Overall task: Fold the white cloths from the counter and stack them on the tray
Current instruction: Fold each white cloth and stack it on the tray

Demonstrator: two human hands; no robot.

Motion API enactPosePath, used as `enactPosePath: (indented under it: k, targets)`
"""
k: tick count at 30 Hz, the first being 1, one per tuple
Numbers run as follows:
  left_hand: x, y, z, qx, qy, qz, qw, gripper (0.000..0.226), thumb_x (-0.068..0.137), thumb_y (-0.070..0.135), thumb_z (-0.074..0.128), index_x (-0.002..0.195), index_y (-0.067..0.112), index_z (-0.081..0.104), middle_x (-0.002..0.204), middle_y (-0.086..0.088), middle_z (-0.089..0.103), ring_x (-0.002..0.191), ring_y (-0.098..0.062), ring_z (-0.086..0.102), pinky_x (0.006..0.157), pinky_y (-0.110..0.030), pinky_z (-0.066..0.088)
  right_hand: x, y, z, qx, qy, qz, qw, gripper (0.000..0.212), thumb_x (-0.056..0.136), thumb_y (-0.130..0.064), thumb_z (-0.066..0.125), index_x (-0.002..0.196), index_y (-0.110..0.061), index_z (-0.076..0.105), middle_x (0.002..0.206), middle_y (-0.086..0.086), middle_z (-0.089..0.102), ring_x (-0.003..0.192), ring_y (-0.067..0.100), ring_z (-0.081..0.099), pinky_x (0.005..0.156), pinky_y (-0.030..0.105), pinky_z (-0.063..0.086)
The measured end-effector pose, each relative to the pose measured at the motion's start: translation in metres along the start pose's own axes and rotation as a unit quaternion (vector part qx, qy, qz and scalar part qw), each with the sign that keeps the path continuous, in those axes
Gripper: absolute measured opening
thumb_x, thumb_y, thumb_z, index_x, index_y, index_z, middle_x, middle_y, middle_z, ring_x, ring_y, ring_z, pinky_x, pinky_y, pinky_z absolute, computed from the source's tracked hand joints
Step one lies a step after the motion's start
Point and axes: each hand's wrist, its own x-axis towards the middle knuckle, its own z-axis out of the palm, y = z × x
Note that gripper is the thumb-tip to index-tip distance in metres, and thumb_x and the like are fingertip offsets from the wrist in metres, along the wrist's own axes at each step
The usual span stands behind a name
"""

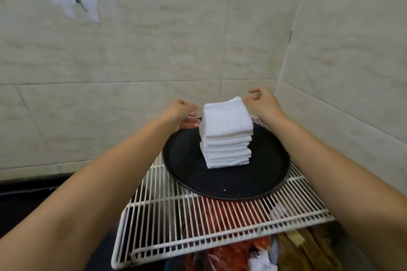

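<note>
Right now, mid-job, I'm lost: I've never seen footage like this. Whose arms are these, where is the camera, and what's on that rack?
No machine here: a person wears one camera on the head, looking forward and down, so the two bare arms are theirs. A white wire rack carries a round black tray, and on it stands a stack of folded white cloths. The left hand and right hand sit either side of the stack's top, fingers loosely curled. Neither clearly grips a cloth; the right hand's fingertips are at the top cloth's corner. Behind is a tiled wall.
</note>
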Motion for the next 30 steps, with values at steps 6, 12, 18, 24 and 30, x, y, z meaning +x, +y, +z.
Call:
enactPosePath:
  k: [6,12,18,24,30]
  targets:
    - [-0.079,-0.008,-0.075,0.135,0.053,0.097,0.985,0.008,0.096,0.017,0.051,0.091,0.012,0.05,0.078,-0.006,0.055,0.064,-0.016,0.058,0.049,-0.025,0.053,-0.06,-0.067,0.047,-0.105,-0.053,-0.144,0.983,0.029,0.089,-0.017,0.054,0.116,-0.007,0.061,0.11,0.008,0.061,0.103,0.022,0.058,0.076,0.023,0.037]
    - [-0.231,-0.052,-0.222,0.402,0.197,0.139,0.883,0.016,0.093,0.021,0.052,0.101,0.01,0.059,0.084,-0.007,0.063,0.079,-0.024,0.059,0.072,-0.034,0.05,-0.201,-0.144,0.19,-0.156,-0.18,-0.312,0.92,0.025,0.091,-0.023,0.05,0.108,-0.012,0.064,0.113,0.013,0.06,0.104,0.03,0.059,0.091,0.041,0.047]
    - [-0.436,-0.13,-0.382,0.533,0.328,0.0,0.78,0.015,0.093,0.028,0.048,0.102,0.019,0.056,0.091,0.003,0.065,0.086,-0.021,0.06,0.074,-0.034,0.049,-0.421,-0.205,0.335,-0.162,-0.304,-0.452,0.823,0.028,0.095,-0.029,0.046,0.118,-0.017,0.056,0.121,0.008,0.053,0.116,0.029,0.049,0.095,0.042,0.04]
    - [-0.642,-0.231,-0.481,0.52,0.442,-0.168,0.711,0.022,0.095,0.025,0.043,0.112,0.017,0.054,0.111,-0.004,0.062,0.099,-0.025,0.058,0.079,-0.036,0.049,-0.634,-0.24,0.428,-0.14,-0.416,-0.55,0.71,0.031,0.097,-0.032,0.043,0.124,-0.02,0.052,0.124,0.004,0.05,0.113,0.026,0.05,0.09,0.04,0.041]
    - [-0.807,-0.317,-0.525,0.444,0.519,-0.308,0.662,0.029,0.094,0.025,0.043,0.12,0.015,0.053,0.119,-0.008,0.059,0.111,-0.026,0.053,0.087,-0.036,0.047,-0.806,-0.263,0.497,-0.123,-0.525,-0.606,0.585,0.035,0.097,-0.031,0.043,0.129,-0.018,0.047,0.129,0.007,0.047,0.121,0.027,0.046,0.095,0.04,0.038]
